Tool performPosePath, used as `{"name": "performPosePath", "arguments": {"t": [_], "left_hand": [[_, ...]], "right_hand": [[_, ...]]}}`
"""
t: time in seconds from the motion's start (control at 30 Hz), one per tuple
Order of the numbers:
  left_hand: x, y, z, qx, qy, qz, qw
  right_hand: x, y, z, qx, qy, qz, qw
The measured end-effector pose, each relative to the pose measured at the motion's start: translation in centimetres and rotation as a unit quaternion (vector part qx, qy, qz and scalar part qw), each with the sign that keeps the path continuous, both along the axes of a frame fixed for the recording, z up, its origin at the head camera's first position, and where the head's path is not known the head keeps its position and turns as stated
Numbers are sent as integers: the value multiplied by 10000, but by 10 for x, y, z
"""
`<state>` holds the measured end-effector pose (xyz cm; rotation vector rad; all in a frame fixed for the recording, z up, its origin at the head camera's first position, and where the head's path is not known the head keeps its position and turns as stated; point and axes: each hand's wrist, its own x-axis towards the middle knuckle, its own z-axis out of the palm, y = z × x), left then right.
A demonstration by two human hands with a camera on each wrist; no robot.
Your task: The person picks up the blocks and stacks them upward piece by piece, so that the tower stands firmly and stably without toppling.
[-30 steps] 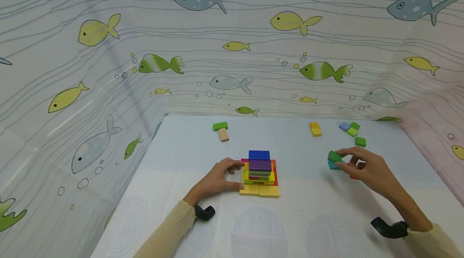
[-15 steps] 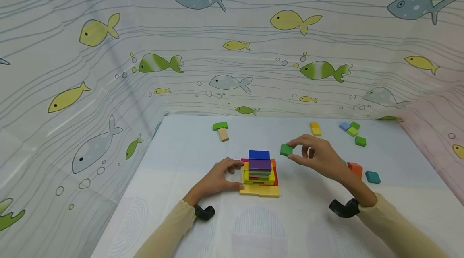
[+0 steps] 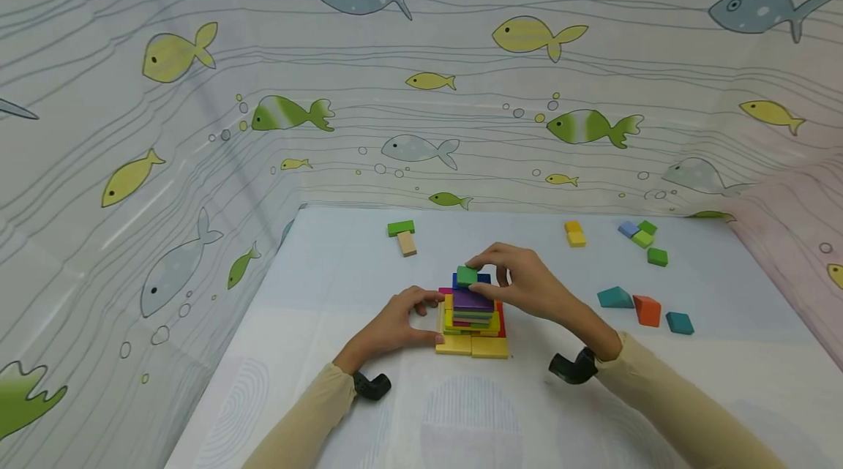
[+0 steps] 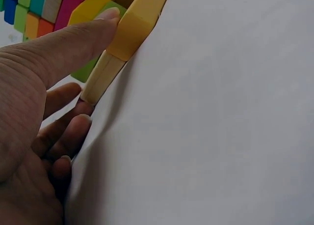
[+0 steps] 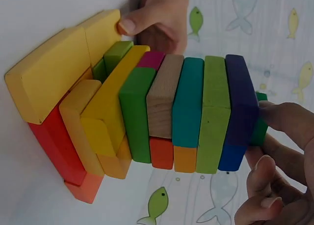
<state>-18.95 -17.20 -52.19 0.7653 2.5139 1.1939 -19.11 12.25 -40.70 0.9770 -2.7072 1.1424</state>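
A tower of coloured wooden blocks (image 3: 473, 301) stands mid-table, with pale yellow blocks (image 3: 489, 347) along its front base. My right hand (image 3: 536, 290) pinches a small green block (image 3: 467, 276) between thumb and fingers, right at the tower's top. In the right wrist view, this green block (image 5: 260, 119) lies against the purple block (image 5: 240, 99) and is partly covered by my fingers. My left hand (image 3: 395, 323) holds the base from the left, thumb against the front yellow block (image 4: 135, 28) and fingertips at the far end of a pale wooden block (image 4: 102, 77).
At the right lie a teal wedge (image 3: 615, 298), an orange block (image 3: 647, 311) and a teal block (image 3: 680, 323). Farther back are two yellow blocks (image 3: 575, 234) and several green and blue ones (image 3: 643, 238). A green block (image 3: 401, 228) and a tan block (image 3: 407, 244) lie back left.
My right hand has carried the green block leftward from the right-hand pieces to the tower's top. The left hand has stayed at the base.
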Motion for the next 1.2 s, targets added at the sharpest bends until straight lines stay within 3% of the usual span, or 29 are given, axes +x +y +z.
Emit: {"name": "performPosePath", "arguments": {"t": [0.37, 0.57, 0.73, 0.83, 1.03, 1.2], "left_hand": [[1, 1, 4, -23, 19, -24, 10000], [1, 1, 4, -24, -45, 13, 10000], [1, 1, 4, -74, -46, 57, 9999], [1, 2, 4, -75, -35, 52, 10000], [2, 3, 5, -113, -26, 47, 9999], [2, 2, 6, -109, -43, 64, 9999]], "right_hand": [[3, -5, 0, 69, -179, -74, 9998], [3, 18, -5, -201, 144, -257, 9994], [4, 69, -19, -291, 627, -746, 9948], [8, 111, -29, -184, 670, -1192, 9904], [31, 197, -47, 123, -256, -2196, 9752], [50, 249, -64, 366, -719, -2660, 9606]]}}
